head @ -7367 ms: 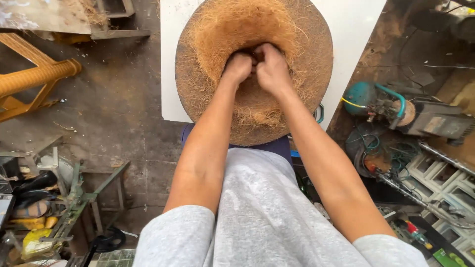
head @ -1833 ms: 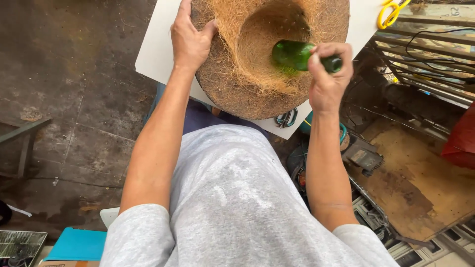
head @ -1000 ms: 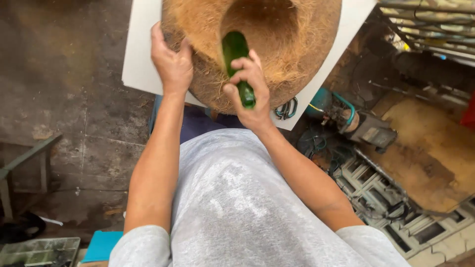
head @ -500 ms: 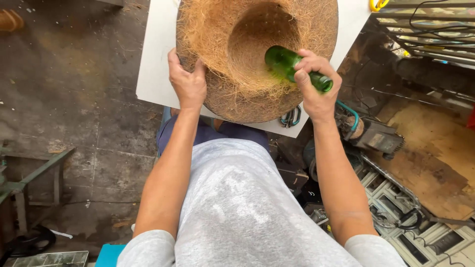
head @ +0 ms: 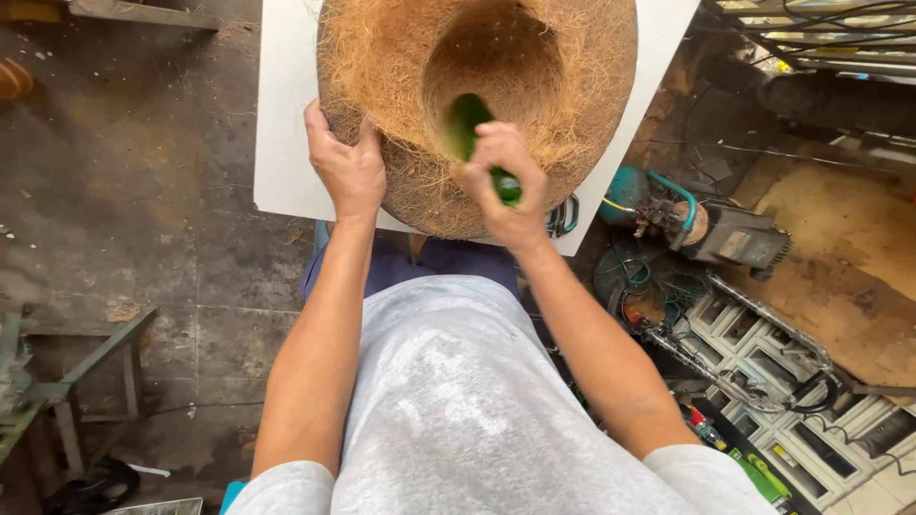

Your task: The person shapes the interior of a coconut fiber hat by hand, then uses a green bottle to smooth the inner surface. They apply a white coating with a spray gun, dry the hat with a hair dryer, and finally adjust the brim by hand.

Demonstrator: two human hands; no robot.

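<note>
A round brown coconut-fibre bowl (head: pixel 391 86) with a deep hollow in its middle lies on a white board (head: pixel 281 143) in front of me. My left hand (head: pixel 345 167) grips the bowl's near left rim. My right hand (head: pixel 506 186) holds a green glass bottle (head: pixel 468 124) by its neck. The bottle's body presses against the near inner wall of the hollow.
A teal and grey motor machine (head: pixel 706 224) stands on the floor at the right, with cables and white metal frames (head: pixel 763 353) below it. A green metal stand (head: pixel 57 381) is at the lower left. Bare concrete floor (head: pixel 114 191) lies to the left.
The bottle has swung from the hollow's right side to its near wall, with my right hand moving left. My left hand stays on the bowl's left rim.
</note>
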